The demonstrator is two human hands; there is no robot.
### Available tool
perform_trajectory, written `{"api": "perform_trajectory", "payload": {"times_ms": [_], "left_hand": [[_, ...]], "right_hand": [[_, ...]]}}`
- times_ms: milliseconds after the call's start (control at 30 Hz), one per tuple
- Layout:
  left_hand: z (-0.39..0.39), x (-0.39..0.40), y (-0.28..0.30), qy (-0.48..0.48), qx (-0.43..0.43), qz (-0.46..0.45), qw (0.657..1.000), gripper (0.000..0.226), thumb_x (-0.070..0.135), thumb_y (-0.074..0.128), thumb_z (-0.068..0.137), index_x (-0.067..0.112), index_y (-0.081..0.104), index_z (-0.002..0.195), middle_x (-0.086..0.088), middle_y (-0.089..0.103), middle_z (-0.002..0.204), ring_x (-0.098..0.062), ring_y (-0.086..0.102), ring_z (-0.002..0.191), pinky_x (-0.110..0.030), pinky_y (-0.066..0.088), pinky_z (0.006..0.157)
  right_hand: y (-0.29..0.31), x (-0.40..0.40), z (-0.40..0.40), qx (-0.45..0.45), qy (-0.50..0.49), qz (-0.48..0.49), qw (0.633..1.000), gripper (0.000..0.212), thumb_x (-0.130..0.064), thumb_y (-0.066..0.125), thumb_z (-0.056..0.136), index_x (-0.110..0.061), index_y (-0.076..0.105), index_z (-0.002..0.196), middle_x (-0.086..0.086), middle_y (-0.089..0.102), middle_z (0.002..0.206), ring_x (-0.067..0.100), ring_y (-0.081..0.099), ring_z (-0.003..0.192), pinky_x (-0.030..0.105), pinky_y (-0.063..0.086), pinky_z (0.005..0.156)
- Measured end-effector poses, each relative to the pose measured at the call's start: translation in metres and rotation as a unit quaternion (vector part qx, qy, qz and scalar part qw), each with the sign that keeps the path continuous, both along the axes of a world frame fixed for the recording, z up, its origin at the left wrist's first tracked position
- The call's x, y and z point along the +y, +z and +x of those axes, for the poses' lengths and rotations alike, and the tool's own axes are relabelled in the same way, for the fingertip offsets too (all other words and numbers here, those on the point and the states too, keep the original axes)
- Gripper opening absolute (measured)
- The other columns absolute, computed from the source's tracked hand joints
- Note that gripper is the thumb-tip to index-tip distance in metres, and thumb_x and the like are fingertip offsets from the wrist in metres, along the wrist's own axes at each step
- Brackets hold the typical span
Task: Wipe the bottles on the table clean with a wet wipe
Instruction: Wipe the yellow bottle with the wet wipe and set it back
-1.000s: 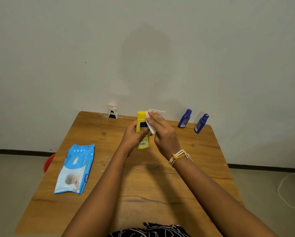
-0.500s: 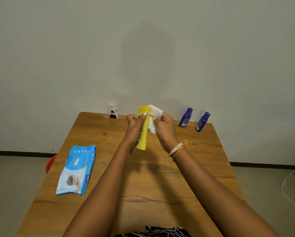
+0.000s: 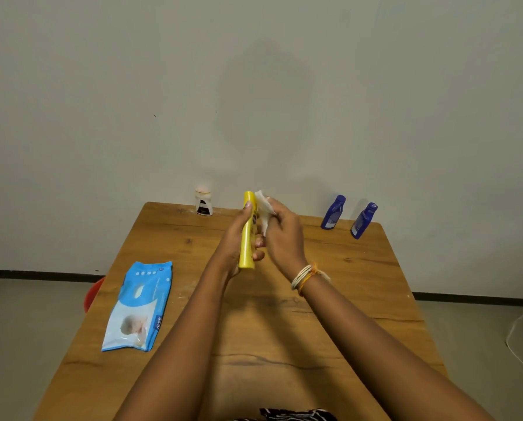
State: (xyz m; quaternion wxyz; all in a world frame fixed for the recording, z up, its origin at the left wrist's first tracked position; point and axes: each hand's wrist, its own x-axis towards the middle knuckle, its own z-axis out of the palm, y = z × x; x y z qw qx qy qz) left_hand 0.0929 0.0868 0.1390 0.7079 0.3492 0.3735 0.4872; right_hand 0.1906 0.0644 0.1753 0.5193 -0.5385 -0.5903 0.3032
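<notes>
Wooden table (image 3: 330,299) vs plain wall. Left hand (image 3: 234,238) grips yellow bottle (image 3: 246,235) upright, lifted above table; right hand (image 3: 281,230) pinches wet wipe (image 3: 262,208) at its upper side. Step: wiping bottle. Next prob.: rotate, do remaining faces; blue bottles (image 3: 333,212) untouched at back.

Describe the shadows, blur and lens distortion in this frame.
Head view: soft, even light; a faint broad shadow on the wall above the yellow bottle; darker arm shadows on the wooden table; wide-angle bending tilts the two blue bottles; the white bottle cap looks hazy.
</notes>
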Motion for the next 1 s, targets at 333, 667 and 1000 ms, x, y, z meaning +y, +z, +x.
{"api": "perform_trajectory", "payload": {"times_ms": [333,667,1000], "left_hand": [[-0.015,0.014,-0.001,0.006,-0.072,-0.048,0.996,0.06,0.055,0.028,0.097,0.007,0.061,0.111,-0.011,0.06,0.082,-0.022,0.062,0.072,-0.035,0.05,0.068],[-0.02,0.023,-0.001,0.007,-0.077,-0.053,0.996,0.056,0.052,0.03,0.099,0.009,0.059,0.121,-0.01,0.069,0.103,-0.021,0.068,0.093,-0.036,0.053,0.086],[-0.049,0.089,-0.011,0.055,0.101,-0.039,0.993,0.041,0.048,0.04,0.097,0.014,0.061,0.108,-0.007,0.067,0.094,-0.021,0.066,0.082,-0.037,0.054,0.073]], "right_hand": [[-0.047,-0.055,0.008,-0.288,0.127,0.182,0.932,0.046,0.001,0.043,0.083,-0.004,0.059,0.126,0.012,0.059,0.131,0.019,0.052,0.126,0.03,0.041,0.106],[-0.025,0.016,0.0,-0.315,0.062,0.167,0.932,0.057,0.014,0.045,0.078,-0.002,0.052,0.133,0.014,0.049,0.14,0.024,0.041,0.135,0.032,0.032,0.112],[-0.071,0.018,-0.012,-0.094,-0.01,-0.029,0.995,0.032,-0.025,0.044,0.075,-0.016,0.073,0.083,0.0,0.072,0.087,0.017,0.066,0.083,0.027,0.049,0.069]]}}
